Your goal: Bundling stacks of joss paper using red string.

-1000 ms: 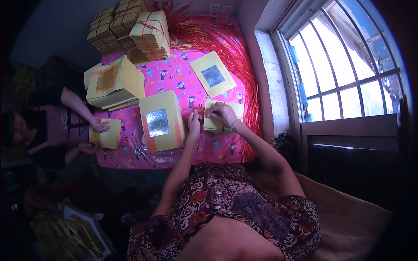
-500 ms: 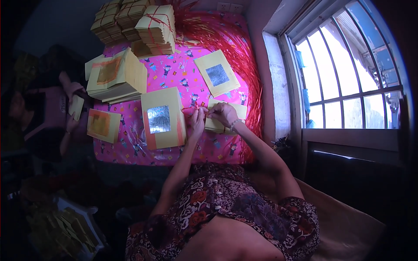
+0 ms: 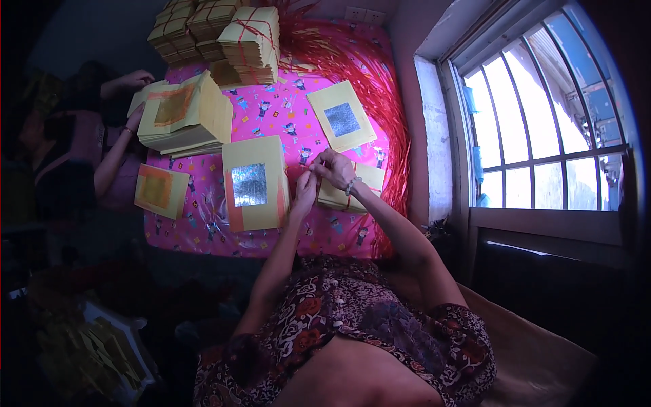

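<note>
My left hand (image 3: 305, 193) and my right hand (image 3: 334, 169) meet fingertip to fingertip at the left end of a small bundle of yellow paper (image 3: 366, 178). A thin red strip (image 3: 350, 193) runs round this bundle. Both hands are closed in a pinch on the strip's ends, which the fingers mostly hide. The right wrist wears a beaded bracelet and lies over the bundle. Left of my hands lies a stack of yellow sheets (image 3: 254, 152) with a silver square on top and orange edging. Beyond my hands rests another yellow stack (image 3: 341, 115), also silver-squared.
Loose red strips (image 3: 390, 102) hang along the table's right edge. Tied bundles (image 3: 251, 44) stand at the back, and a tall paper stack (image 3: 186, 112) at the left. A co-worker's hand (image 3: 135, 119) touches that stack. A gold-squared stack (image 3: 161, 192) lies nearer. A barred window (image 3: 542, 115) is at right.
My right hand has drawn in over my left fingertips and turned. The co-worker's hands have moved from holding a yellow piece at the left up to the tall stack.
</note>
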